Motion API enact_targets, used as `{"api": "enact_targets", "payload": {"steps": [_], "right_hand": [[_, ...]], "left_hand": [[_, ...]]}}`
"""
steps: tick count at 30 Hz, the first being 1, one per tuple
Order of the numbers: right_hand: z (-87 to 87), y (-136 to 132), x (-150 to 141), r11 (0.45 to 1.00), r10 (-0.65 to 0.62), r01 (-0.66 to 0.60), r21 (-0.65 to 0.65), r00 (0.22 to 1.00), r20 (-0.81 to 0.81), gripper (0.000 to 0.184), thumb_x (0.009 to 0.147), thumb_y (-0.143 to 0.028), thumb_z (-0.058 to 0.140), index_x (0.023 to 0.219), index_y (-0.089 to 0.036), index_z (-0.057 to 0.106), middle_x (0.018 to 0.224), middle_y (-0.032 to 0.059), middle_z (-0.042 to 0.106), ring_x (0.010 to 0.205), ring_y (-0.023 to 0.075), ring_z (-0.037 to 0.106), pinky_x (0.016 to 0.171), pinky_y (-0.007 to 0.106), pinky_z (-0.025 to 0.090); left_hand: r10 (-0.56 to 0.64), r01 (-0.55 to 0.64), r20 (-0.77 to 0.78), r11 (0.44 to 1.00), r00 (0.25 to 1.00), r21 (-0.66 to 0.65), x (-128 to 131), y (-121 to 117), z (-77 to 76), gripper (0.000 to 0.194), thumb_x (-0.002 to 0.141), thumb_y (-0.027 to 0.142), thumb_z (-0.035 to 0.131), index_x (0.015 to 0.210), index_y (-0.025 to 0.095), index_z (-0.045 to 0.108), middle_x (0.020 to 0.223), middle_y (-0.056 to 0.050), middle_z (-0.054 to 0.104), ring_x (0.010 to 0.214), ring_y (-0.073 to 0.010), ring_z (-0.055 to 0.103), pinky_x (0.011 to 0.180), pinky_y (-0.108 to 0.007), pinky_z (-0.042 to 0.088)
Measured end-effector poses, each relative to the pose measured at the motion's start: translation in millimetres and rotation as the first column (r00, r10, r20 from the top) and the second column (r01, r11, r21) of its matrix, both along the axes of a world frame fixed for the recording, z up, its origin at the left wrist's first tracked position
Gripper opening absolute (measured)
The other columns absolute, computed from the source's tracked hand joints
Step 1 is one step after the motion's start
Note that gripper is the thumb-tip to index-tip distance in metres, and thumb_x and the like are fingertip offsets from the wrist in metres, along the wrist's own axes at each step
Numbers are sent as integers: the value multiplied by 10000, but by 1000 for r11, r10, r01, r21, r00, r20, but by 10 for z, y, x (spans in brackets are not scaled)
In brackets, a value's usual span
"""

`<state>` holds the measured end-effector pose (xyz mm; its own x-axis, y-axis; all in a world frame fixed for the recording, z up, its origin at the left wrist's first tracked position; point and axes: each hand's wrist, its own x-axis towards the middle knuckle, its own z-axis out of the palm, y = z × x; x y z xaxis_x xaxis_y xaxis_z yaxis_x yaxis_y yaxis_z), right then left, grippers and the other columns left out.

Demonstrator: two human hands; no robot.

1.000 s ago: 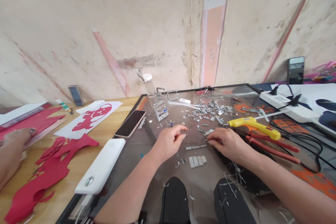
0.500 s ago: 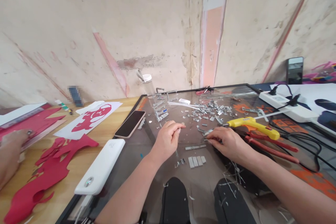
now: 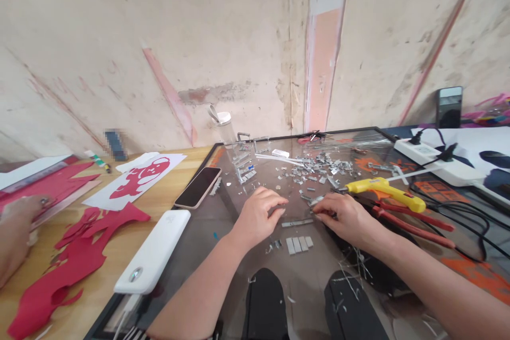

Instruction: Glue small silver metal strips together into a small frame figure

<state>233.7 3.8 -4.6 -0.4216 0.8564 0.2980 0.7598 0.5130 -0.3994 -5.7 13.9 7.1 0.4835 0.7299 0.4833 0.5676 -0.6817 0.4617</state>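
Observation:
Above the glass tabletop (image 3: 239,255), my left hand (image 3: 258,215) is open, thumb and forefinger a little apart with nothing visible between them. My right hand (image 3: 345,218) pinches a small silvery metal piece (image 3: 316,201) near the middle of the table; its fingertips partly hide the piece. Between and in front of the hands lies a flat metal strip (image 3: 297,222). Closer to me, several grey rectangular pieces (image 3: 298,245) sit side by side in a row. Beyond the hands spreads a heap of metal scraps (image 3: 322,164).
Right of my right hand lie a yellow glue gun (image 3: 386,192), red-handled pliers (image 3: 414,226) and a white power strip (image 3: 442,162) with black cables. To the left are a phone (image 3: 198,187), a white power bank (image 3: 153,252), red cut sheets (image 3: 59,281) and another person's hand (image 3: 19,223).
My left hand has opened its thumb and forefinger and shifted slightly right and down, towards my right hand. My right hand stays nearly still, pinching the metal piece.

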Motion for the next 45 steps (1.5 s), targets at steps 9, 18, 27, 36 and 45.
{"api": "enact_targets", "payload": {"steps": [9, 18, 27, 36, 45], "right_hand": [[6, -22, -24, 1000, 15, -15, -12, 1000, 14, 150, 808, -154, 551, 805, -209, 690, 767, 19, 681, 777, 184, 604, 725, 300, 427], [10, -17, -20, 1000, 21, -21, 6, 1000, -20, 160, 822, -153, 544, 812, -212, 692, 775, 26, 681, 775, 183, 606, 726, 304, 431], [150, -152, -150, 997, 64, -52, 56, 964, -256, 94, 833, -218, 594, 846, -218, 687, 788, 22, 669, 734, 165, 595, 721, 303, 435], [125, -207, -295, 997, 58, -70, -18, 925, -377, 118, 822, -245, 618, 721, -210, 669, 682, -8, 647, 672, 146, 572, 685, 277, 417], [164, -230, -329, 997, -50, 21, -74, 910, -413, 251, 865, -293, 479, 646, -200, 559, 608, -14, 571, 595, 138, 519, 580, 247, 390]], "left_hand": [[-13, 11, -41, 999, 999, -49, 6, 5, -25, 206, 833, 104, 518, 936, 192, 673, 783, -18, 662, 772, -160, 547, 821, -323, 447], [6, 9, 84, 985, 996, -175, 44, -58, 48, 322, 812, 99, 517, 1086, 189, 660, 805, -30, 678, 779, -149, 593, 715, -260, 477], [-6, 105, 215, 887, 977, -450, 101, -154, 142, 364, 851, 177, 499, 1197, 216, 603, 931, -13, 738, 788, -138, 656, 677, -227, 488], [-78, 166, 201, 867, 976, -470, 142, -210, 179, 393, 839, 199, 517, 1223, 167, 593, 982, -53, 731, 917, -187, 658, 846, -290, 496], [-101, 228, 267, 832, 958, -505, 152, -236, 202, 337, 858, 181, 496, 1170, 171, 624, 1061, -63, 708, 935, -182, 658, 847, -297, 507]]}}
